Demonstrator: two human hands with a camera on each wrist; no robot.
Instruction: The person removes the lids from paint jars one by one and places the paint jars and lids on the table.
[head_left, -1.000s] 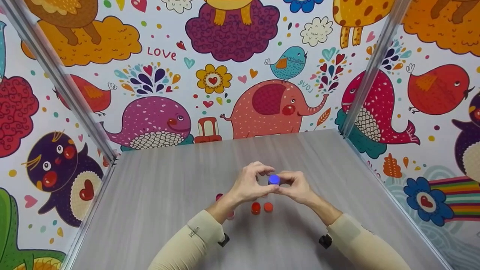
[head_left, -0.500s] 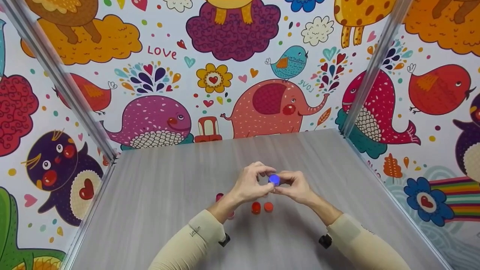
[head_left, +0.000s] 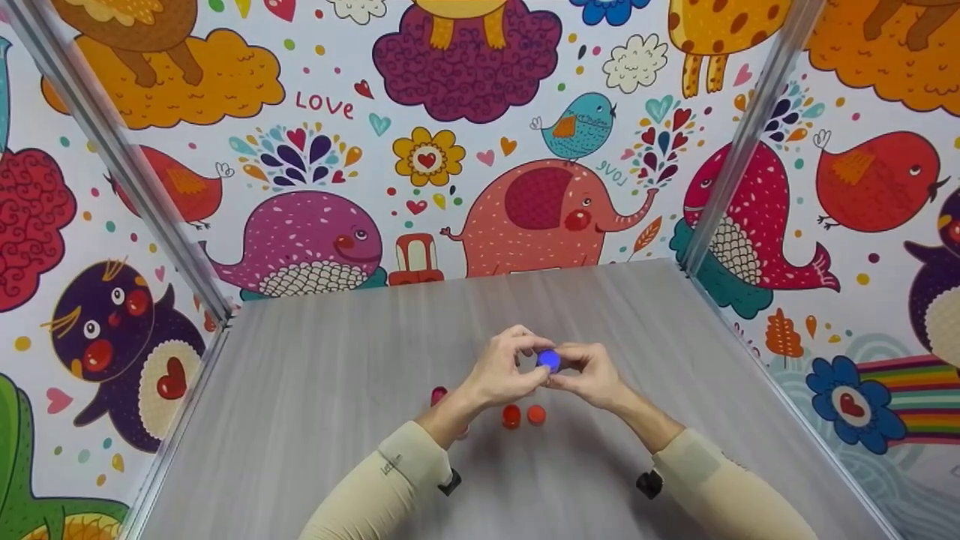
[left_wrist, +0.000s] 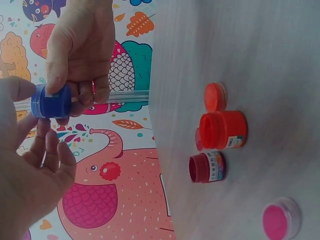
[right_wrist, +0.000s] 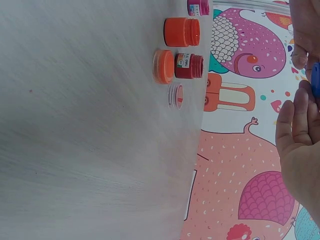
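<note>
A small blue paint jar [head_left: 550, 361] is held up above the table between both hands, its lid facing the head camera. My left hand [head_left: 504, 373] pinches the lid end between thumb and fingers. From the other side, my right hand [head_left: 592, 376] grips the jar's body, its thumb lying across the label in the left wrist view. There the blue jar [left_wrist: 52, 104] lies sideways, with a clear rim around its lid end. Only a sliver of the blue jar [right_wrist: 316, 80] shows in the right wrist view.
On the grey table [head_left: 337, 390] stand an uncapped orange paint jar [left_wrist: 225, 130] and an uncapped dark red jar [left_wrist: 207, 167]. An orange lid [left_wrist: 215, 97] and a red lid [left_wrist: 199, 139] lie close by. A pink lid [left_wrist: 276, 222] and a magenta jar [right_wrist: 198, 7] are farther left.
Over the last second, the left thumb has shifted slightly up along the edge of the blue lid. Both hands stay in nearly the same place, and the other jars have not moved.
</note>
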